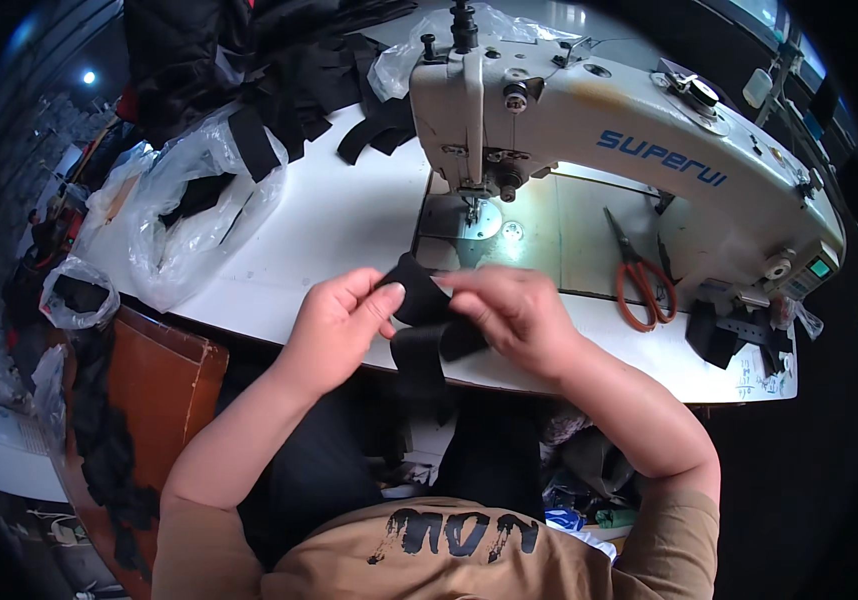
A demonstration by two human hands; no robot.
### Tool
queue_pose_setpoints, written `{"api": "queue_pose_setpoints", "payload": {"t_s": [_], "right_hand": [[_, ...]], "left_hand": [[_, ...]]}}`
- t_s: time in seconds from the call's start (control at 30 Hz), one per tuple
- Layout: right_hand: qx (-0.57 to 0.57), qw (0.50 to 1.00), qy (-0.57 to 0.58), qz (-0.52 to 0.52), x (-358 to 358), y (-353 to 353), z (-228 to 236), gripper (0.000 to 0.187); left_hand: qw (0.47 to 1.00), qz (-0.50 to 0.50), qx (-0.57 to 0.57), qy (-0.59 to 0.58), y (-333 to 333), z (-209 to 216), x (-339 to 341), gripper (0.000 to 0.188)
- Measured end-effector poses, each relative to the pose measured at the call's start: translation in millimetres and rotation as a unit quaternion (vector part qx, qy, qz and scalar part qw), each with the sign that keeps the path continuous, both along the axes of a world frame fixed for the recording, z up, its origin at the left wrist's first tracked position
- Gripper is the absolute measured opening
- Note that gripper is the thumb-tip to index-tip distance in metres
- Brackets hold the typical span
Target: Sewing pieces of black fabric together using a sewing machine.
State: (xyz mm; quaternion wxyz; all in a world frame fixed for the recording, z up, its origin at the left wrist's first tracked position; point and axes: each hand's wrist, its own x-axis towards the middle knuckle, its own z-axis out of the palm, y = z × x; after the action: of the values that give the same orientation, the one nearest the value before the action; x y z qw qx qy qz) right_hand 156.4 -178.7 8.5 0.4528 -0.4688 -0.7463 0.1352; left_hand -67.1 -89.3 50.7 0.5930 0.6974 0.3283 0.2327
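A wide black fabric strip (419,362) is held at the table's front edge, folded at the top, with its lower end hanging over my lap. My left hand (334,325) pinches the upper left of the fold, thumb on top. From the other side my right hand (514,312) is closed on the strip, its fingertips near the upper right edge; part of the grip is hidden behind the strip. The needle and presser foot (473,210) of a white sewing machine (559,110) stand just beyond the strip, over a lit metal plate.
Orange-handled scissors (639,290) lie right of the needle on the white table (334,215). A black strap piece (724,335) is at the right corner. Clear plastic bags (164,245) with black pieces lie at left. Black cloth (189,70) is heaped at the back left.
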Motion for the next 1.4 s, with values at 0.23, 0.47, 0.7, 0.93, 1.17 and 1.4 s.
{"api": "queue_pose_setpoints", "payload": {"t_s": [0.23, 0.47, 0.7, 0.93, 1.17, 1.4], "right_hand": [[0.285, 0.922, -0.248, -0.079, -9.9, 0.0, 2.2, 0.047], [0.074, 0.926, -0.343, -0.141, -3.7, 7.9, -7.2, 0.047], [-0.032, 0.948, -0.296, -0.108, 2.9, -0.5, -8.3, 0.051], [-0.044, 0.95, -0.29, -0.109, 0.3, -0.7, -5.9, 0.051], [-0.047, 0.933, -0.306, -0.187, -0.9, 4.0, -10.8, 0.046], [-0.007, 0.926, -0.324, -0.194, 0.7, 15.5, -22.1, 0.043]], "left_hand": [[0.98, -0.105, -0.136, 0.1, 30.9, -6.9, 20.3, 0.022], [0.833, 0.135, 0.513, 0.154, 203.0, -32.3, 69.1, 0.035], [0.847, 0.147, 0.437, 0.266, 261.3, -55.4, 80.7, 0.077], [0.942, 0.162, 0.278, 0.095, 226.0, -49.4, 51.7, 0.061], [0.748, 0.132, 0.592, 0.269, 137.3, -22.3, 38.8, 0.028], [0.619, -0.018, 0.736, 0.274, 34.2, -35.7, 50.1, 0.031]]}}
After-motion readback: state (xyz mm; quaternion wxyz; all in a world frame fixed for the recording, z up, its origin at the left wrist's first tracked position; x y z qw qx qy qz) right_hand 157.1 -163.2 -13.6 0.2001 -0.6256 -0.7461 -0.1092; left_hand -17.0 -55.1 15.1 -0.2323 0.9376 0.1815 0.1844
